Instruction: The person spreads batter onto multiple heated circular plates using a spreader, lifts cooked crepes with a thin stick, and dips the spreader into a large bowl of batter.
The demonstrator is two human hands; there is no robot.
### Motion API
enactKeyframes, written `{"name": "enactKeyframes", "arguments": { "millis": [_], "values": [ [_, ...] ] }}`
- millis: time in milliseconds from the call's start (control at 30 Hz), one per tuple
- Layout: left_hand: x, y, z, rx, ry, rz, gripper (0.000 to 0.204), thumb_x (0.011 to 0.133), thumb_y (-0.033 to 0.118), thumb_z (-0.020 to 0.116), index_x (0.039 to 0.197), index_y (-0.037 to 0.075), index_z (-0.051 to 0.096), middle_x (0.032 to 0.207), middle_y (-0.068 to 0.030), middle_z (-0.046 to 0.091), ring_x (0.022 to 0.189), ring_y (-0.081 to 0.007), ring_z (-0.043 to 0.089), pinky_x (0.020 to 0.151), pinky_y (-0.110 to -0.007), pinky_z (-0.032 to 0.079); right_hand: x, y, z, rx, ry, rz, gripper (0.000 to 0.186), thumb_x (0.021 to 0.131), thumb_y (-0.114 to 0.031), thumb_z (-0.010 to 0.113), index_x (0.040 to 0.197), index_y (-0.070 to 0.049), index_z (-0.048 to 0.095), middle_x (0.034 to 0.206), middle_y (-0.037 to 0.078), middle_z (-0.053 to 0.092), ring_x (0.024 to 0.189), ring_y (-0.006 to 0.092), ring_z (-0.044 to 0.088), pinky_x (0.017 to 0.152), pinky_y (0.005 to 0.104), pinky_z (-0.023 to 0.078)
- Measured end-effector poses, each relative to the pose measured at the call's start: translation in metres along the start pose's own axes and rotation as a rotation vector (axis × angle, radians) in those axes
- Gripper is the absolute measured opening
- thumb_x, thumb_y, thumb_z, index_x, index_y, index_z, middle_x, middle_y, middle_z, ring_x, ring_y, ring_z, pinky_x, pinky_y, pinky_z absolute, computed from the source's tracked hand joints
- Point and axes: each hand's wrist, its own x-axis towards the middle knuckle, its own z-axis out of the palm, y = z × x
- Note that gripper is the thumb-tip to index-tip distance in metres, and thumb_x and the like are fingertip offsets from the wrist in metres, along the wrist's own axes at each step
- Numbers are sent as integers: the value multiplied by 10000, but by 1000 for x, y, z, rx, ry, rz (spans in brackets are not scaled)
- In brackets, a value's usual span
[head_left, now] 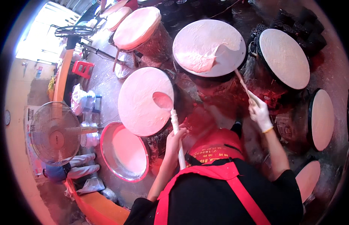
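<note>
My left hand (176, 137) is closed round the pale handle of a ladle (162, 101). The ladle's bowl rests over a round griddle (138, 101) coated with a pale layer, at its right edge. On my right hand (259, 112) is a white glove, and its fingers grip a thin wooden stick (242, 81). The stick's far end meets the near right rim of another griddle (229, 63). There, a thin pale sheet (198, 43) has a folded, raised edge, with grey surface bare beside it.
A red-rimmed basin (146, 165) of pale liquid stands at left. More coated griddles (284, 58) on drum-like stands curve round the right and far left. A red bucket-like object (217, 146) is close below my hands. Fans (56, 138) and another person (71, 168) are at left.
</note>
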Motion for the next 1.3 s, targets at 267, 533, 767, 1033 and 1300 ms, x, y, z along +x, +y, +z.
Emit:
{"name": "enactKeyframes", "arguments": {
  "millis": [267, 533, 767, 1033, 1300],
  "values": [
    [-62, -18, -78, -75, 125, 36, 400, 878, 156, 603, 1217, -39, 517, 919, -20, 598, 746, -44, 529, 675, -171, 387, 163, 83, 247, -278, 151, -138, 358, 973, -368, 426, 1207, -131, 556, 591, 13, 505, 440, 115, 478, 398, 295, 401],
    [-65, -53, -130, -59, 144, 48, 214, 875, 163, 609, 1026, 11, 611, 1198, -71, 559, 910, -79, 545, 793, -227, 408, 89, 88, 246, 49, 276, 124, 360, 998, -380, 388, 1323, -243, 460, 616, -22, 414, 393, 60, 343, 333, 236, 311],
    [-54, -48, -110, -60, 62, 21, 183, 862, 185, 610, 916, 15, 651, 1289, -106, 511, 1135, -149, 477, 992, -295, 308, 51, 47, 150, 27, 392, 143, 355, 982, -369, 448, 1324, -275, 452, 621, -11, 439, 387, 58, 337, 340, 229, 300],
    [-39, -35, -44, -83, -43, 27, 161, 870, 134, 592, 915, -2, 666, 1201, -100, 560, 1167, -151, 461, 992, -279, 323, 45, 37, 136, 5, -29, 304, 392, 971, -339, 472, 1353, -255, 451, 597, -23, 432, 393, 40, 313, 353, 212, 289],
    [-21, -32, 35, -21, -93, 72, 269, 874, 154, 595, 1078, -22, 605, 1008, -44, 622, 1001, -106, 523, 913, -250, 355, 83, -4, 50, 200, 122, 154, 310, 977, -354, 452, 1241, -207, 519, 616, -34, 444, 390, 43, 321, 340, 204, 277]
  ]
}}
